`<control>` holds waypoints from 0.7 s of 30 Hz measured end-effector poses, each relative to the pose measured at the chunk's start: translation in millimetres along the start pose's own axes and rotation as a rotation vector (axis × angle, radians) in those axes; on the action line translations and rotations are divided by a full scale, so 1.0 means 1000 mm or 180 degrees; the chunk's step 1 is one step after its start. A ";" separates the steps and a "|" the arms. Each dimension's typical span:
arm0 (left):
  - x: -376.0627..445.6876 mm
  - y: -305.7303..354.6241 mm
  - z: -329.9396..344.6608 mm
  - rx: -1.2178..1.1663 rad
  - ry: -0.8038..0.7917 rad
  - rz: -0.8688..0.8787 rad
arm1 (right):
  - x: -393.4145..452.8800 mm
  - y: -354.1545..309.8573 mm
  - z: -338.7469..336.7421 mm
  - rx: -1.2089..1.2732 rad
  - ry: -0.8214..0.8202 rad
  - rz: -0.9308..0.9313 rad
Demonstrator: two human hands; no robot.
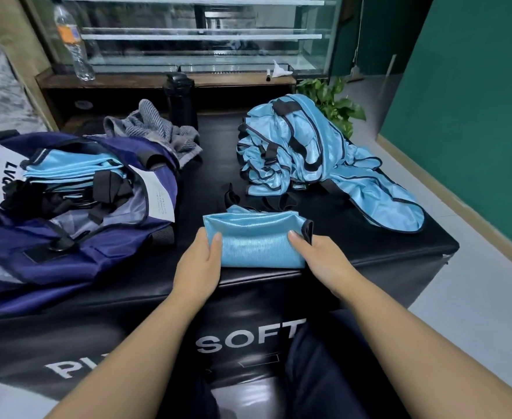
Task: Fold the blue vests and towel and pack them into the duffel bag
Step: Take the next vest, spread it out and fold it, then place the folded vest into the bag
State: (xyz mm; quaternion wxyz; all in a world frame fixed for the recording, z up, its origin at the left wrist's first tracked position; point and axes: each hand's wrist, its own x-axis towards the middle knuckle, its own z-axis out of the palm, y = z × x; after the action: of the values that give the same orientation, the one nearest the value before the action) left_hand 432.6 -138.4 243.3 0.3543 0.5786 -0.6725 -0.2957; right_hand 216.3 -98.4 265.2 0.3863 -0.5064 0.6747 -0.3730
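Note:
A folded light-blue vest lies near the front edge of the black padded box. My left hand grips its left edge, thumb on top. My right hand grips its right edge the same way. The navy duffel bag lies open on the left, with several folded blue vests inside. A heap of unfolded blue vests with black straps lies at the back right. A crumpled grey striped towel sits behind the bag.
A black bottle stands behind the box beside the towel. A clear water bottle stands on a wooden shelf before a glass display case. A green plant sits behind the vest heap. Grey floor and a green wall are to the right.

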 end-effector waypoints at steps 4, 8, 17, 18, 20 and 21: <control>0.012 0.009 0.008 0.0886 0.0099 -0.0257 | 0.011 -0.005 0.002 -0.0125 0.0129 -0.0015; 0.029 0.013 0.013 0.1370 0.0167 -0.0561 | 0.024 -0.006 0.004 -0.0284 0.0324 0.0078; 0.054 0.016 0.001 0.1653 -0.0592 -0.1099 | 0.043 -0.031 0.014 -0.1518 0.0154 0.0886; 0.055 0.015 -0.001 0.1529 -0.0642 -0.1173 | 0.041 -0.034 0.014 -0.1624 0.0092 0.0954; 0.054 0.012 -0.001 0.1185 -0.0724 -0.1292 | 0.036 -0.042 0.012 -0.1690 -0.0182 0.1137; 0.051 0.012 -0.002 0.0934 -0.0724 -0.1359 | 0.032 -0.045 0.011 -0.1778 -0.0327 0.1146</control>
State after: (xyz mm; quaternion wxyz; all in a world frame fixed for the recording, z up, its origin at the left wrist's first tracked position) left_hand 423.0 -186.5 260.9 0.1187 0.7154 -0.6064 -0.3261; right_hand 237.5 -139.9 296.0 0.3257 -0.4836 0.8091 -0.0735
